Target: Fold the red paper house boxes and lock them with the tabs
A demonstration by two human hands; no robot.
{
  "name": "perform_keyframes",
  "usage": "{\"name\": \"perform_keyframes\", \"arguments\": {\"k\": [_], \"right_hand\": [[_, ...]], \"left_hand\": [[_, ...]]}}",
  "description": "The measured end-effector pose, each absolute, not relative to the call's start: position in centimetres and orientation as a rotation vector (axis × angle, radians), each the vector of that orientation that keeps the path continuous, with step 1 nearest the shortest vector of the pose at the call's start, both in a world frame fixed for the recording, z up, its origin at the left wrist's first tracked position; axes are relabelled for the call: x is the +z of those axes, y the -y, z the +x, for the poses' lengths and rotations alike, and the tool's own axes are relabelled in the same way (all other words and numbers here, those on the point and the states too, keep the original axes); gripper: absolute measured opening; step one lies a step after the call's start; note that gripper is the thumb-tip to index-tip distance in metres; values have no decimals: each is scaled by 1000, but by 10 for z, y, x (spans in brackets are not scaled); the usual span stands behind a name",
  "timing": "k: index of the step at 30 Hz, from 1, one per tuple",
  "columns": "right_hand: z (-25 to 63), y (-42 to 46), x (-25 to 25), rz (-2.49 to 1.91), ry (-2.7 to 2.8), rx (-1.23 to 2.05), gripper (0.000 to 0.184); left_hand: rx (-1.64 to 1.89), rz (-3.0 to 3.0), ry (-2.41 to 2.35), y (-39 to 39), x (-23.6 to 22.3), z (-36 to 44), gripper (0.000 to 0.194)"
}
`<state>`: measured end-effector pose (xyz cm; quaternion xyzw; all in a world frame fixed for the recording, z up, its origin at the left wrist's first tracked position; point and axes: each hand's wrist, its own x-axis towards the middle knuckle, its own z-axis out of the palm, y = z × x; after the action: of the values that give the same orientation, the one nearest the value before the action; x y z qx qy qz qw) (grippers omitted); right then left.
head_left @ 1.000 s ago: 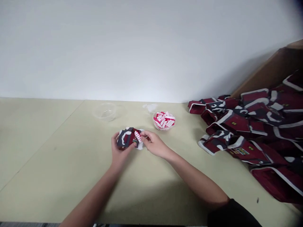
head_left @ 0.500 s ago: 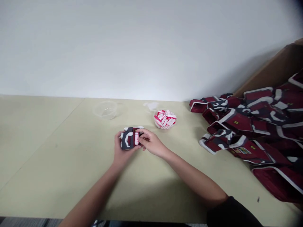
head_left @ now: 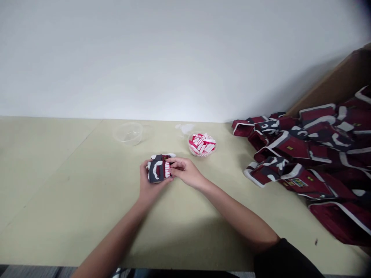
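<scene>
A small painted model house (head_left: pixel 157 172), dark grey and maroon with white snow-like edging, is held above the table by my left hand (head_left: pixel 147 187), whose fingers wrap its left side and underside. On its right-hand face sits a small white-and-red striped piece (head_left: pixel 167 170). My right hand (head_left: pixel 185 172) is closed at that piece, with thumb and fingertips pressed at its right edge. The far side of the house is hidden behind my fingers.
Behind the hands stands a clear round tub (head_left: pixel 202 153) of similar striped pieces. Another clear tub (head_left: pixel 128 139) is to its left, and a white patch (head_left: pixel 185 127) lies near the wall. At right, many maroon house models (head_left: pixel 295 148) spill from a cardboard box (head_left: pixel 333 79).
My right hand has shifted slightly, its fingers moving a little off the striped piece's face toward its right edge. My left hand keeps the house in nearly the same place.
</scene>
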<state>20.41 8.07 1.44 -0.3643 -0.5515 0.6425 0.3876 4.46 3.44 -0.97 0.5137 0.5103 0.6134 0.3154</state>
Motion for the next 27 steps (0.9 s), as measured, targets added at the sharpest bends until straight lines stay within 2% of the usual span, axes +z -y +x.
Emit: {"name": "perform_keyframes", "arguments": {"k": [13,27], "right_hand": [[208,-82,20,-876,1199,1887,54],[210,-84,17,-859,1248,1861,54]], "left_hand": [[1634,1364,-1342,-35,-12,43,83],[1600,1384,-1345,-32,-7,46,77]]}}
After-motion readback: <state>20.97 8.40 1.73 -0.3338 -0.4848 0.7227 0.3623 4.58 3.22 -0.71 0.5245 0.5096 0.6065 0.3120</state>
